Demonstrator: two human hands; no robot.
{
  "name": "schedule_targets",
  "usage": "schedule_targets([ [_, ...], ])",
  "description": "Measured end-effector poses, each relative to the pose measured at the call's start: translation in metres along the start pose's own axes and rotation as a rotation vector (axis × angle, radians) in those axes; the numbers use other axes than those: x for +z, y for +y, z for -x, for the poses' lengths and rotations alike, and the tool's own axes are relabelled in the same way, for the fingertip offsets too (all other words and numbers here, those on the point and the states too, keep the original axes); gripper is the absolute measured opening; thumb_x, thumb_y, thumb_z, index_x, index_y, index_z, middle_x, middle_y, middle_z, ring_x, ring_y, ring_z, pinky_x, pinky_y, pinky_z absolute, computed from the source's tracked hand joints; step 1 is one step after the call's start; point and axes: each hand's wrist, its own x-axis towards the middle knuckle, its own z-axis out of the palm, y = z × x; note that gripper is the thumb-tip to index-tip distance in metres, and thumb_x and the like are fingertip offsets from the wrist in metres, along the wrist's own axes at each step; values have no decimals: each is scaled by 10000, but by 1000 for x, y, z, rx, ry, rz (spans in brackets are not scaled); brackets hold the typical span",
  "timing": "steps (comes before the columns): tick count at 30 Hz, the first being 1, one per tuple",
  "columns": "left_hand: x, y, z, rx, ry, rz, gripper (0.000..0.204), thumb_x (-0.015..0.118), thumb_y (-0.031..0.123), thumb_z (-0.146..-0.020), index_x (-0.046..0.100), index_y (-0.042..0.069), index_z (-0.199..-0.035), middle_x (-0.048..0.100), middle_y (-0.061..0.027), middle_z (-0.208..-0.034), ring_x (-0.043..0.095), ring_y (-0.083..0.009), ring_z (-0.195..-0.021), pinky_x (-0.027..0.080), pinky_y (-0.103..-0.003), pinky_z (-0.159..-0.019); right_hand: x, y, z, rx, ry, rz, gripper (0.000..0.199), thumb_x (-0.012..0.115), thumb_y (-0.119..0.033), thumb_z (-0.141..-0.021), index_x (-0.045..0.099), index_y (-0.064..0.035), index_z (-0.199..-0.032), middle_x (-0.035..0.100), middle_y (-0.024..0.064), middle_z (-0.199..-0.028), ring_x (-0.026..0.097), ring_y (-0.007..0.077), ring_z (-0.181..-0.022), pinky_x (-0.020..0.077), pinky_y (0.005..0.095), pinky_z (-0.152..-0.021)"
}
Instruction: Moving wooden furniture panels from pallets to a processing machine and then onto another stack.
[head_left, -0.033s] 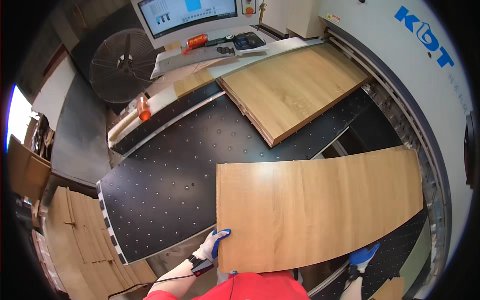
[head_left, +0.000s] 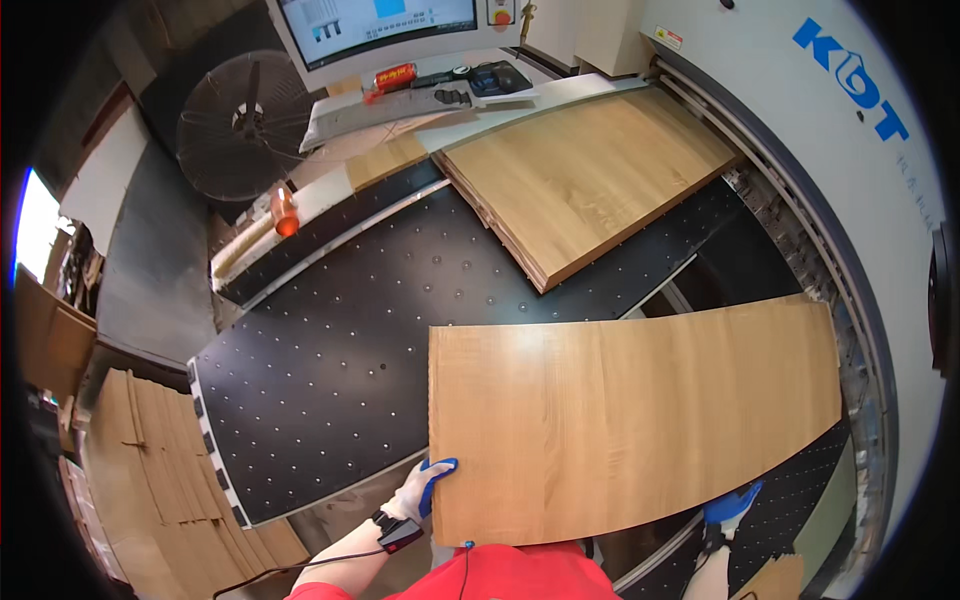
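Observation:
A large wood-grain board [head_left: 620, 420] lies in front of me, its near edge close to my body. My left hand [head_left: 430, 485], in a white and blue glove, is closed on the board's left edge near the front corner. The thumb rests on top; the other fingers are partly hidden. My right hand [head_left: 730, 507], in the same kind of glove, is at the near edge toward the right. Its fingers look stretched out along that edge, partly under it, and do not wrap round it. The board's right end reaches the machine's side.
A stack of wood-grain boards [head_left: 590, 180] lies at the far side of the black studded table [head_left: 330, 350]. Behind are a monitor [head_left: 380, 30], a red can [head_left: 396, 77] and a fan [head_left: 245, 120]. The machine [head_left: 800, 130] stands right; cardboard sheets [head_left: 150, 470] lie left.
My right hand has shifted slightly to the right, closer against the board's near edge. My left hand keeps its hold. The whole view has drifted a little.

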Motion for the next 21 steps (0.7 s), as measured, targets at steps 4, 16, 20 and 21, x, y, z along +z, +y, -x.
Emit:
schedule_targets([
  [4, -15, 0, 5, 0, -8, 44, 463, 677, 153, -906, 532, 6, -1320, 645, -94, -1218, 649, -196, -1074, 535, -351, -937, -96, -22, -51, -93, 0, 369, 715, 436, -627, -966, 456, -65, -1406, 554, 140, -1354, 547, 304, -1217, 455, 453, -1027],
  [16, -105, -7, 63, 9, 133, 171, 568, 600, 327, -934, 468, 46, -1409, 613, -141, -1312, 608, -309, -1182, 478, -488, -1021, -40, 46, 9, 74, 44, 131, 721, 398, -607, -979, 352, -123, -1511, 433, 111, -1502, 462, 334, -1330, 397, 510, -1086],
  [20, -133, -37, 82, -18, 136, 135, 662, 610, 320, -931, 379, 28, -1478, 541, -160, -1405, 536, -309, -1283, 413, -463, -1097, -69, 41, 0, 40, 95, 116, 704, 386, -590, -990, 342, -119, -1511, 408, 106, -1521, 452, 314, -1346, 396, 503, -1090],
  [21, -132, -39, 83, -41, 184, 147, 660, 612, 324, -930, 385, 28, -1474, 543, -161, -1405, 540, -311, -1277, 413, -460, -1098, -122, 33, -8, -127, 202, 210, 711, 386, -598, -988, 346, -113, -1506, 400, 105, -1526, 452, 312, -1346, 393, 504, -1096],
])
